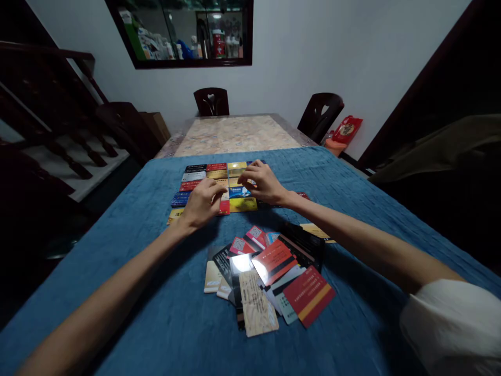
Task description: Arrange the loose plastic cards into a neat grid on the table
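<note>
Through my remote view I'm seeing the left hand (202, 204) and the right hand (266, 184) bending their fingers to narrow gaps over the rows of cards (242, 204), but I'm unable to tell whether either is holding one. Nearer me, a loose pile (256, 303) of more cards is lying between the forearms on the blue cloth (164, 326), which is covering the near part of the table (235, 133).

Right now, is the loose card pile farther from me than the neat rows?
No, the loose card pile lies nearer you than the neat rows.
</note>
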`<state>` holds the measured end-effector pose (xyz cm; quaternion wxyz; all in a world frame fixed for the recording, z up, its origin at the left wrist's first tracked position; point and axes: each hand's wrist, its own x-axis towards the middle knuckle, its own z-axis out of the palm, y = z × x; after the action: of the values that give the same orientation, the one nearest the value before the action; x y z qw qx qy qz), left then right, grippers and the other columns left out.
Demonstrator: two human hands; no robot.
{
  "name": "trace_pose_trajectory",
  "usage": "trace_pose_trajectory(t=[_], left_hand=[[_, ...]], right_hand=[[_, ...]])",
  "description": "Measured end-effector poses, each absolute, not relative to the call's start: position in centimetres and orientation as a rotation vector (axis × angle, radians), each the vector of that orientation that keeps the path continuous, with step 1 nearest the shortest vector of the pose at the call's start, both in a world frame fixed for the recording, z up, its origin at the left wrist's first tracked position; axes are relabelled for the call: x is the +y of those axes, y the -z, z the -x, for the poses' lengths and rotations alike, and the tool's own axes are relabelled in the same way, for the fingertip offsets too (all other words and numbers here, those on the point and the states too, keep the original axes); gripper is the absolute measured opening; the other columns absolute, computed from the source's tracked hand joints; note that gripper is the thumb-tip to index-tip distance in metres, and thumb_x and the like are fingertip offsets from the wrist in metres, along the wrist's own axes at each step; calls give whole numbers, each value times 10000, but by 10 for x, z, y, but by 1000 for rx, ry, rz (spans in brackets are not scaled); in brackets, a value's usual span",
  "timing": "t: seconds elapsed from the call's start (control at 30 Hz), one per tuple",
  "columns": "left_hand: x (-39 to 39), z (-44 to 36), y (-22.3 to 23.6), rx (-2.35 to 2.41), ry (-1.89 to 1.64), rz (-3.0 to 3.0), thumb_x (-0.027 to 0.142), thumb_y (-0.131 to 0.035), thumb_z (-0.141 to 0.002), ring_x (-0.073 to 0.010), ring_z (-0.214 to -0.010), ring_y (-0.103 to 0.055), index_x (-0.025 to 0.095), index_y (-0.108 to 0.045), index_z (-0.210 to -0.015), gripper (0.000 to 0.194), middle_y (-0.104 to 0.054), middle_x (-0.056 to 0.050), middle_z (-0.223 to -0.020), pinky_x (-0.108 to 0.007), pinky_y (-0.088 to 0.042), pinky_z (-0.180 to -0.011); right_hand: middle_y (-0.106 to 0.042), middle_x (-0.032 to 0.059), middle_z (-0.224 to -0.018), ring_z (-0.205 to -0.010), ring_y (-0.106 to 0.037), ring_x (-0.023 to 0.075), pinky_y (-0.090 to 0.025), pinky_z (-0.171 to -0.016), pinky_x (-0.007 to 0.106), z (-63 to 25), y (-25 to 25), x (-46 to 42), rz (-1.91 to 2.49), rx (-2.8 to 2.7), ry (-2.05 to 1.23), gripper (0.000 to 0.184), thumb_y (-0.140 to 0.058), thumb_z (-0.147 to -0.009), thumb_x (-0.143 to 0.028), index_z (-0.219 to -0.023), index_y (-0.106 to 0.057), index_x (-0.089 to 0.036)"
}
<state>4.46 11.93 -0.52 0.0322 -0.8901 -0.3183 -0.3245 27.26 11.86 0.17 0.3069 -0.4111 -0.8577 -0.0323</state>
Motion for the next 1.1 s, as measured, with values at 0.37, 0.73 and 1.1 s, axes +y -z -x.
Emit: trace_pose_trajectory(t=[0.37,0.73,1.1], left_hand=[[45,-71,18,-742,1000,2896,120,-481,-917,-206,-843,-558,170,-695,-918,220,-637,-77,-854,-356,-507,-762],[-16,-84,36,-576,999,3036,156,-537,-914,-271,-1096,-573,205,-695,-1067,225,-718,-108,-1003,-484,-526,-929],[-24,-73,33,-349,795,3005,215,-524,-920,-320,-1188,-562,181,-684,-1047,207,-750,-97,-1021,-516,-394,-1009]], right_hand=[[-706,68,-912,-940,-505,244,-373,-836,393,-323,31,32,1108,-2169,70,175,-533,-898,-157,-913,-698,-213],[-707,74,-899,-972,-531,253,-440,-874,446,-329,36,-37,1040,-2241,-93,153,-564,-937,-235,-957,-714,-255],[-726,81,-1078,-1116,-508,275,-430,-960,509,-333,33,-50,945,-2441,-215,175,-598,-919,-260,-1047,-713,-230]])
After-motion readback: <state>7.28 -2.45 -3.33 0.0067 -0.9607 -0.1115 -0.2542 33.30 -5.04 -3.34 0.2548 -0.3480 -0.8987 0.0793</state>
